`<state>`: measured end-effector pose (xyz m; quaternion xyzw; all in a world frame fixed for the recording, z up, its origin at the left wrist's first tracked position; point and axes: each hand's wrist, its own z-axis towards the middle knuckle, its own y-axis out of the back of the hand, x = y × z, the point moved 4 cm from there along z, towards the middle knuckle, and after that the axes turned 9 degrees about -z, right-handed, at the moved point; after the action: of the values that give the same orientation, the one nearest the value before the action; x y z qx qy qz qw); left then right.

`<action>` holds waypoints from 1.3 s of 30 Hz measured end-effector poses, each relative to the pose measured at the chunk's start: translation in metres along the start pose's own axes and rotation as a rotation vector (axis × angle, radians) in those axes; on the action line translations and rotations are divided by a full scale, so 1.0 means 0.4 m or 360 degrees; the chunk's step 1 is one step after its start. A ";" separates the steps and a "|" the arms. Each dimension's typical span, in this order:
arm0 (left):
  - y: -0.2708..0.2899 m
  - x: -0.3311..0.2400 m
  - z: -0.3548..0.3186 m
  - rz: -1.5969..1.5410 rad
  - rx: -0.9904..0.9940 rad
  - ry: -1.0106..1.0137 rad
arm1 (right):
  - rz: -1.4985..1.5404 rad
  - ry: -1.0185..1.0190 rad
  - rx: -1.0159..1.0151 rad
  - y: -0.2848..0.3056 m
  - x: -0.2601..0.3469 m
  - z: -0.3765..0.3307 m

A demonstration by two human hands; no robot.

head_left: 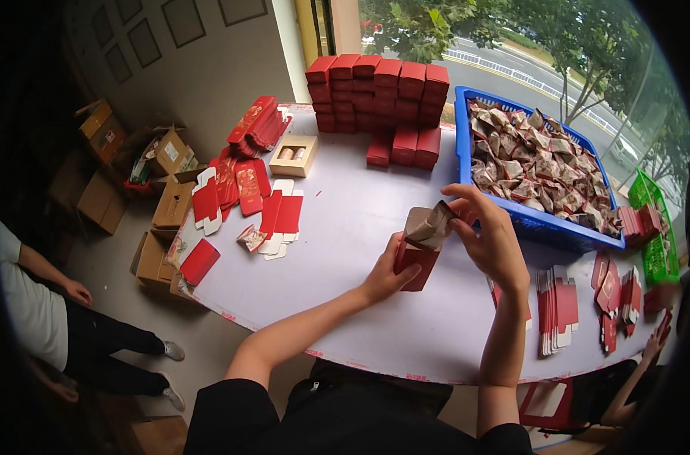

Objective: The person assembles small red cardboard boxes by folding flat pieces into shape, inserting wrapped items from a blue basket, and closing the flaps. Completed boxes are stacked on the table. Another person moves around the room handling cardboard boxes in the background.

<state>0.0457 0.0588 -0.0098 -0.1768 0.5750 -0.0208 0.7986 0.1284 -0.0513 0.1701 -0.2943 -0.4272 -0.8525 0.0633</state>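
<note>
Behind the far edge of the pale worktop (360,227) we see a window onto trees and a road, and a grey wall at far left. Our left hand (387,277) grips the lower part of a small red box (417,262), fingers clenched around its near side, holding it upright above the middle of the worktop. Our right hand (489,235) is at the open top of that box, its fingers pinched on a brownish foil packet (430,225) that sits partly inside the opening. Just right of the hands stands a blue plastic crate (466,163) filled with more packets of the same kind. A stack of closed red boxes (379,91) stands at the far edge, with a few more lying in front of it. To its left rests an open beige tray box (293,155) with two round items inside. Flat, unfolded red cartons (243,189) lie spread over the far left part of the worktop. Further flat red blanks (557,307) are stacked on edge near the right, and a green basket (656,235) holding red pieces sits at the far right. Cardboard cartons (170,205) stand on the floor to the left, where another person (34,318) sits beside them.
</note>
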 end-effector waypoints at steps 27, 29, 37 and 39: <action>0.000 -0.030 0.006 0.0142 -0.0188 -0.0084 | -0.0653 0.0362 0.0095 -0.109 0.016 -0.010; 0.000 -0.031 0.005 0.0144 -0.0194 -0.0097 | -0.0687 0.0378 0.0067 -0.109 0.018 -0.011; -0.007 -0.034 0.002 0.0211 -0.0172 -0.0050 | -0.0878 0.0422 0.0280 -0.136 0.028 -0.029; -0.003 -0.027 0.000 0.0215 -0.0188 -0.0039 | -0.0864 0.0381 0.0315 -0.135 0.028 -0.029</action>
<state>0.0424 0.0602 0.0006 -0.1848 0.5761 0.0692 0.7932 0.0949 -0.0248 0.1336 -0.0593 -0.5607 -0.8211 -0.0885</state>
